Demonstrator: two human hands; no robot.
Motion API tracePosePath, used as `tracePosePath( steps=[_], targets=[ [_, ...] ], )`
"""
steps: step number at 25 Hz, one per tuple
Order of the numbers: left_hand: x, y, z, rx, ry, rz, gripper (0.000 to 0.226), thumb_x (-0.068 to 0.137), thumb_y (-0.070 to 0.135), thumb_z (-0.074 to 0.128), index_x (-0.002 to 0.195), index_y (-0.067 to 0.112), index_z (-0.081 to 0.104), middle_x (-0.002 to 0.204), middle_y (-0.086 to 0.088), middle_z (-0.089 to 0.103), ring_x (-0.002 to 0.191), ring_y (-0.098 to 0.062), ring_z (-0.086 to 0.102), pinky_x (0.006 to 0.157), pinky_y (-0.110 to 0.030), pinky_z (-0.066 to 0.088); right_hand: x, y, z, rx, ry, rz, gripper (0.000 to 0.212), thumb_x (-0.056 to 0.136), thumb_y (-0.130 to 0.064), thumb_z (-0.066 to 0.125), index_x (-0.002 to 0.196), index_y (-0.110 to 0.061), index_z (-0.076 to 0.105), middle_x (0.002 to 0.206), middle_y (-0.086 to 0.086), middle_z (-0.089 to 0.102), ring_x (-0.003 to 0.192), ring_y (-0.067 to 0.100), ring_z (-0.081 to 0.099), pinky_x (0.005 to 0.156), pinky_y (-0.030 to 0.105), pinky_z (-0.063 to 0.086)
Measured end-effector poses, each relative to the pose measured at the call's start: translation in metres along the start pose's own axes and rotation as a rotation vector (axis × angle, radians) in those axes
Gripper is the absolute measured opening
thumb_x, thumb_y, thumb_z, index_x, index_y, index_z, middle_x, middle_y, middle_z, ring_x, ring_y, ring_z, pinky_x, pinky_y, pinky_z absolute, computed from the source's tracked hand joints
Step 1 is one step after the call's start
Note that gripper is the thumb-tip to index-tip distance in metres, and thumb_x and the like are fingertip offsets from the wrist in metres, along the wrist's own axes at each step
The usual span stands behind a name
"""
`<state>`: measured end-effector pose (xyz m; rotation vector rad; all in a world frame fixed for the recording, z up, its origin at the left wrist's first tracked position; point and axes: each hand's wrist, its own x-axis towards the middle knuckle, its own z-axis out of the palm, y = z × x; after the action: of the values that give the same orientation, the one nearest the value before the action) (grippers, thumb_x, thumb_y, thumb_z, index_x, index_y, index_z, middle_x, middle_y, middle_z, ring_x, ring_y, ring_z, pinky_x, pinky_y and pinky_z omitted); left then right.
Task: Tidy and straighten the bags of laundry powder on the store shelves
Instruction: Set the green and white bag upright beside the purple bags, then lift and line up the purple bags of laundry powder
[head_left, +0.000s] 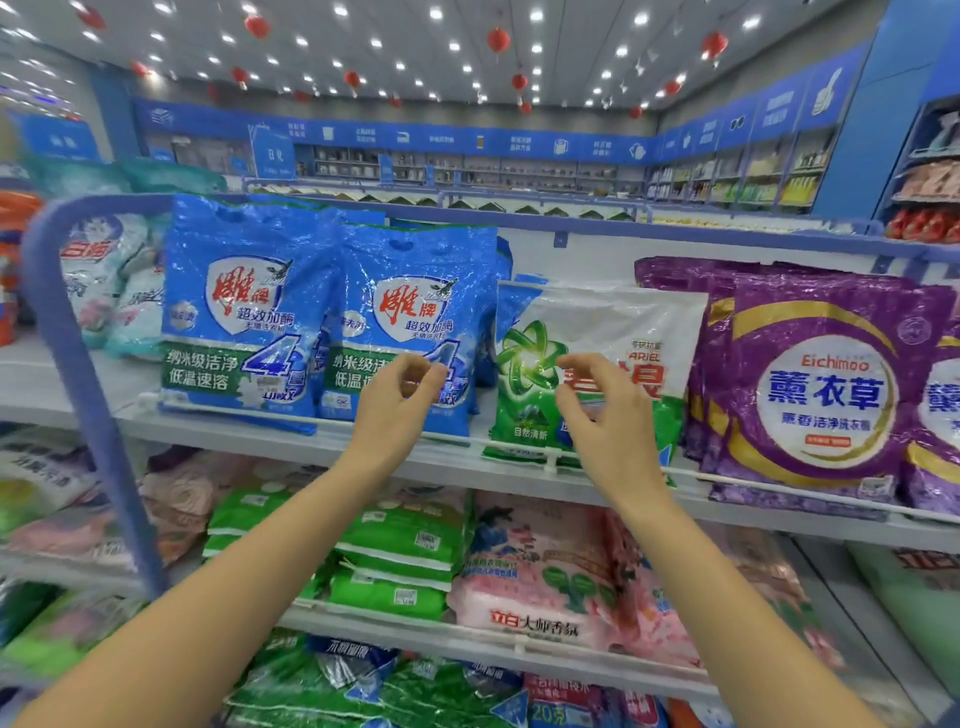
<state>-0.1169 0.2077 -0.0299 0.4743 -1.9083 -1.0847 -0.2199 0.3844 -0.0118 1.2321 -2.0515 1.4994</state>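
- The green and white bag (623, 322) leans back at a slant and stands lower than its neighbours. A pull on its slack top could fold it instead of lifting it, and it could slump flat.
- Its bottom edge sits right at the thin front rail (727, 480) of the shelf (208, 423). Dragging it forward could tip it over the rail onto the bags stacked below.
- The two blue bags (239, 312) (415, 291) overlap and lean together, so shoving one sideways would likely tilt the other.
- The film on all of them looks glossy and slippery, and a loose grip may slide off.
- The laundry powder bags stand in a row on the upper shelf: blue on the left, green and white in the middle, purple bags (810, 384) on the right, touching side to side. The purple ones stand fairly upright, and the blue ones are crinkled and lean a little.
- The left hand (400, 400) is raised in front of the second blue bag, fingers loosely curled toward the thumb, with nothing in its grip.
- The right hand (597, 405) is raised in front of the green and white bag, fingers half curled and holding nothing. I cannot tell whether its fingertips touch the film.
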Motion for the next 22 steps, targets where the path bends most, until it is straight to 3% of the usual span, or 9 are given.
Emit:
tracePosePath(
  steps=[6,10,12,16,22],
  targets=[
    [-0.047,-0.035,-0.107,0.150,-0.112,-0.014,0.014,0.088,0.020,0.062,0.081,0.008,0.062,0.074,-0.008,0.066,0.069,-0.016,0.060,0.065,-0.032,0.049,-0.028,-0.048,0.093,0.046,-0.296,-0.097,0.014,0.089,-0.010,0.058,0.100,-0.016,0.065,0.094,-0.007,0.064,0.090,0.006,0.058,0.082,0.015,0.041],
    [-0.082,-0.077,-0.199,0.466,-0.188,0.023,0.014,0.086,0.029,0.064,0.079,0.017,0.060,0.067,0.010,0.061,0.062,-0.002,0.056,0.059,-0.014,0.041,-0.057,-0.091,0.186,0.031,-0.567,-0.167,0.007,0.089,-0.020,0.060,0.093,-0.019,0.066,0.084,-0.004,0.069,0.075,0.010,0.062,0.072,0.027,0.049],
    [-0.094,-0.097,-0.256,0.546,-0.217,-0.019,0.017,0.087,0.036,0.062,0.080,0.020,0.059,0.067,0.012,0.060,0.064,-0.002,0.057,0.058,-0.013,0.041,-0.072,-0.116,0.241,0.002,-0.648,-0.205,0.009,0.090,-0.025,0.059,0.094,-0.020,0.065,0.085,-0.006,0.069,0.076,0.011,0.063,0.072,0.032,0.050],
    [-0.113,-0.142,-0.385,0.788,-0.234,-0.137,0.040,0.087,0.056,0.049,0.089,0.017,0.059,0.077,0.005,0.059,0.072,-0.013,0.056,0.065,-0.032,0.048,-0.102,-0.178,0.359,-0.006,-0.787,-0.214,0.009,0.091,-0.028,0.057,0.093,-0.021,0.062,0.087,-0.007,0.066,0.084,0.015,0.061,0.077,0.037,0.050],
    [-0.121,-0.198,-0.527,1.038,-0.180,-0.259,0.039,0.091,0.047,0.049,0.116,0.018,0.053,0.113,0.000,0.058,0.103,-0.017,0.054,0.086,-0.031,0.047,-0.119,-0.226,0.499,-0.125,-0.893,-0.165,0.032,0.094,-0.032,0.052,0.123,-0.018,0.054,0.120,-0.003,0.058,0.110,0.014,0.054,0.089,0.028,0.046]
  ],
)
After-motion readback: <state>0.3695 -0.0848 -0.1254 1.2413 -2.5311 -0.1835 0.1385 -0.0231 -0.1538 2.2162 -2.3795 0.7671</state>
